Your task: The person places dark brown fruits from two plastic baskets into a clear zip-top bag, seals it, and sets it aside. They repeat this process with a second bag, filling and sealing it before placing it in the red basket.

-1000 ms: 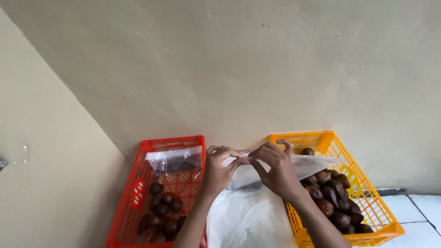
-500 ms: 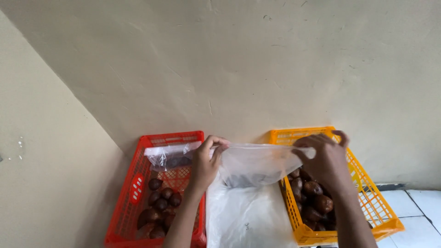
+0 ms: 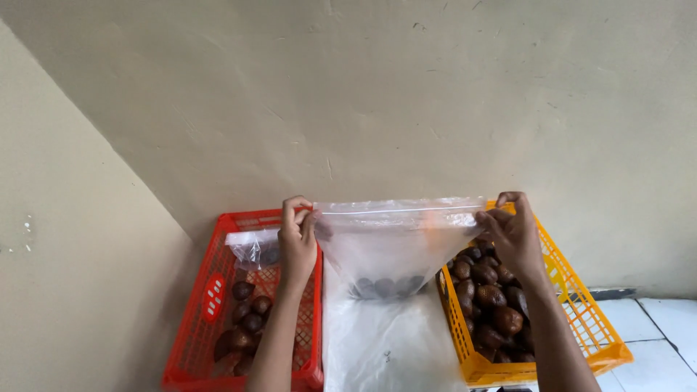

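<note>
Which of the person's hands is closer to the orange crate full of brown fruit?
The right hand. It grips the clear bag's right corner directly over the orange crate. The left hand holds the opposite corner, over the red crate, with the bag between them.

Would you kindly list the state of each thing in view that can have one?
Clear plastic bag: held up, top edge stretched taut, a few brown fruits at its bottom.
Left hand: grip pinching the bag's left corner.
Right hand: grip pinching the right corner.
Red crate: partly filled with fruit and a small bag.
Orange crate: holding many fruits.
</note>
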